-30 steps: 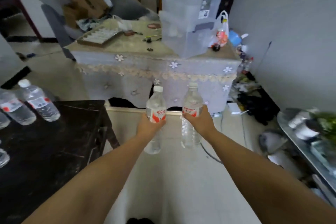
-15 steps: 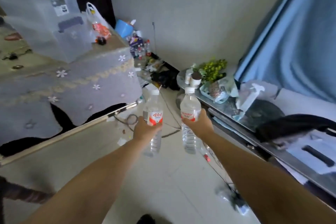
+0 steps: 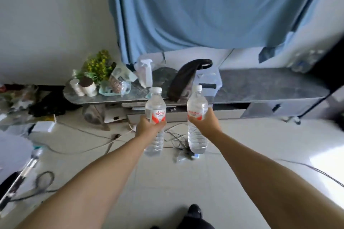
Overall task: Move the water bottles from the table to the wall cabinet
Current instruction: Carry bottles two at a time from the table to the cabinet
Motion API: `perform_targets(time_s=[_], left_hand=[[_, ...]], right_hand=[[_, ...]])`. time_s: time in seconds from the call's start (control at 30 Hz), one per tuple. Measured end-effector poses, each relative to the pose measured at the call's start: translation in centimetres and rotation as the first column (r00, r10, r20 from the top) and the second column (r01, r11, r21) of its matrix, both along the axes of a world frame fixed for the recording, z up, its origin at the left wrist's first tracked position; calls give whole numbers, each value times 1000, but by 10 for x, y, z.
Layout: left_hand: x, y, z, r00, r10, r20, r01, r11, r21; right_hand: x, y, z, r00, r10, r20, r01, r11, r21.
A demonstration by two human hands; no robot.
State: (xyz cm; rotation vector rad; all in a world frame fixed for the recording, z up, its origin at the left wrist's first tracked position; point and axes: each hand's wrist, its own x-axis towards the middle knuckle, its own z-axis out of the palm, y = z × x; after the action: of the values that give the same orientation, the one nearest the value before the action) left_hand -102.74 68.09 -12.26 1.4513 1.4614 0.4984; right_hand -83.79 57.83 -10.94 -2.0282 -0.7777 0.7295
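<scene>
A big blue curtain (image 3: 204, 5) hangs over a long grey shelf (image 3: 260, 87), white wall (image 3: 46, 15) beside it, pale floor (image 3: 167, 182) below

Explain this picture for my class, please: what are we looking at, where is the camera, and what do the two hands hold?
No machine here: a person wears a wide-angle camera on the head, looking forward and down, so both bare arms reach in from the bottom edge. The left hand grips a clear water bottle with a red and white label; the right hand grips a second bottle. Both are upright and capped, held above the floor. Ahead stands a low grey counter bearing a yellow-green plant, a spray bottle and a dark bag. A blue curtain hangs behind. Cables lie on the floor.
</scene>
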Motion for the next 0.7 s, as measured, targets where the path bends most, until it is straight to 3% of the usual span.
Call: perform_targets(time_s=[0.13,0.3,0.5,0.7], left_hand=[[75,-23,-6,983,-183,-11,182,983,-21],[184,-70,-8,930,-367,-20,367,930,-16],[328,-129,-13,858,-513,-36,511,858,-44],[426,-169,-8,839,-544,-22,543,839,-31]], right_hand=[[48,-60,-2,985,-162,-67,165,986,38],[126,-132,-1,943,-331,-13,331,942,59],[247,-206,3,896,-440,55,441,898,3],[344,-264,13,860,-497,111,498,867,28]])
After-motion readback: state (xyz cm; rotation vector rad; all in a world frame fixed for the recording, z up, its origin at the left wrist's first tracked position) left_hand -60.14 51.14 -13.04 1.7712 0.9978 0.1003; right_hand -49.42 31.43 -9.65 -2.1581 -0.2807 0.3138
